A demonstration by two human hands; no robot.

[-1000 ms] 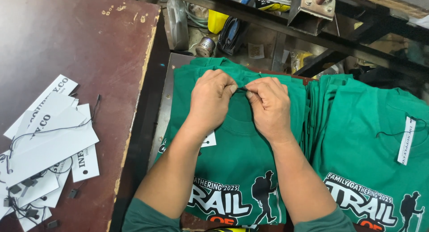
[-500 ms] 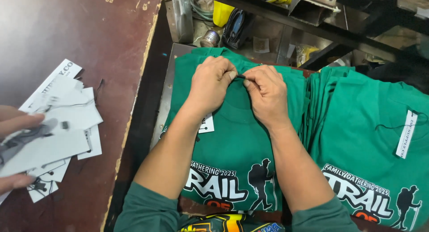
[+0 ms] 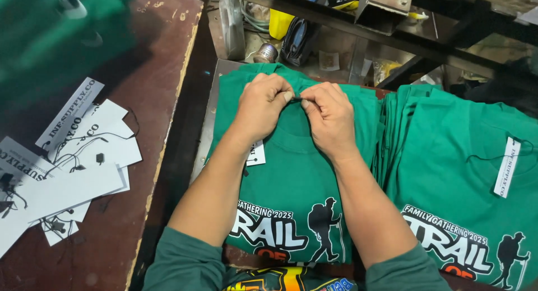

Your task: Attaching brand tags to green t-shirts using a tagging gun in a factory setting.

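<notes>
A green printed t-shirt (image 3: pixel 291 173) lies flat in front of me on a stack. My left hand (image 3: pixel 262 103) and my right hand (image 3: pixel 329 114) meet at its collar, fingertips pinched together on a thin black tag string (image 3: pixel 296 99). A small white hang tag (image 3: pixel 255 154) rests on the shirt just under my left wrist. Both forearms stretch over the shirt's white hiker print.
Another stack of green shirts (image 3: pixel 465 184) with a white hang tag (image 3: pixel 507 166) lies to the right. Loose white tags with black strings (image 3: pixel 67 162) are spread on the brown table (image 3: pixel 112 235) at left. A blurred green cloth (image 3: pixel 50 39) fills the top left. Cluttered shelf behind.
The other person's hand on the loose tags at left is gone, and a blurred green cloth has come in at the top left. My hands stay pinched at the collar.
</notes>
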